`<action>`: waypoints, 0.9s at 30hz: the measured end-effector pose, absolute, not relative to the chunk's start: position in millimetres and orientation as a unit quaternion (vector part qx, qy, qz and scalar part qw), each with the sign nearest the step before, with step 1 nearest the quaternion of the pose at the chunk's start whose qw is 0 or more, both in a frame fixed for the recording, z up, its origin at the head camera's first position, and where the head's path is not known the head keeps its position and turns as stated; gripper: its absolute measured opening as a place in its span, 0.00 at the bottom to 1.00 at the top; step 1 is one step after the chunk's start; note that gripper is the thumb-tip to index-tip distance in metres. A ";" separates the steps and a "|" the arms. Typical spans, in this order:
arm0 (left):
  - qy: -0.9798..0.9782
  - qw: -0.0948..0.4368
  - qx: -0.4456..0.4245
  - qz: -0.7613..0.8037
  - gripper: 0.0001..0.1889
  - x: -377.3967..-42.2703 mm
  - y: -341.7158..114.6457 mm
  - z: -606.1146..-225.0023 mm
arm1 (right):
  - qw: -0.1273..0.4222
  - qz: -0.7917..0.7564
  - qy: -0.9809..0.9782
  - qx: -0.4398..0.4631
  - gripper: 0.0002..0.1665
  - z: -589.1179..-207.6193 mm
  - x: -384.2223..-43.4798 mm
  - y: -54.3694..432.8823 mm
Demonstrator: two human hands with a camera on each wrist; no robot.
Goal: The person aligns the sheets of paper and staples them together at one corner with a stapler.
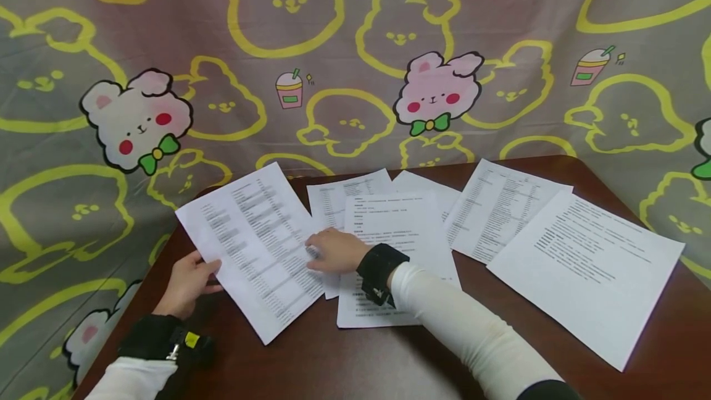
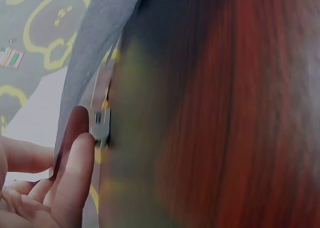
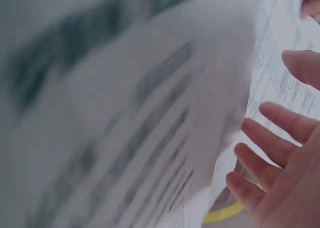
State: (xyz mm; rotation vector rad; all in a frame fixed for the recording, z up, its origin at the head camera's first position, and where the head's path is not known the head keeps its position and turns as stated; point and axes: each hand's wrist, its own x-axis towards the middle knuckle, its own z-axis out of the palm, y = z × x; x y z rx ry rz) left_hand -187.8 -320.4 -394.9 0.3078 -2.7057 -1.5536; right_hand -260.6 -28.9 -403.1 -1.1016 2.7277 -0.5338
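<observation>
My left hand (image 1: 186,283) grips a printed sheet (image 1: 255,245) by its left edge, thumb on top, and holds it tilted at the left of the table. In the left wrist view the sheet's shaded underside (image 2: 100,42) passes between the thumb and fingers (image 2: 75,173). My right hand (image 1: 339,252) is at the sheet's right edge, over the left side of a middle page (image 1: 389,221). Its fingers (image 3: 285,123) are spread in the right wrist view, with nothing held between them. A blurred printed page (image 3: 150,118) fills much of that view.
Behind the middle page lie another printed sheet (image 1: 361,185) and a partly covered one (image 1: 424,187). To the right a list sheet (image 1: 505,208) is overlapped by a text page (image 1: 589,276) on the brown table (image 1: 311,363). A patterned curtain (image 1: 344,23) hangs behind.
</observation>
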 end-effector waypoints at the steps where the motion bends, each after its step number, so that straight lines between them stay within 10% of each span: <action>1: -0.864 0.002 0.100 -0.494 0.26 -187.3 -323.4 -395.4 | 0.090 -0.210 0.905 -0.360 0.32 -402.3 -260.6 -29.2; 27: -0.881 -0.047 0.085 -0.463 0.27 -187.0 -362.2 -396.5 | 0.314 -0.808 0.492 -0.080 0.37 -395.9 -263.0 -38.5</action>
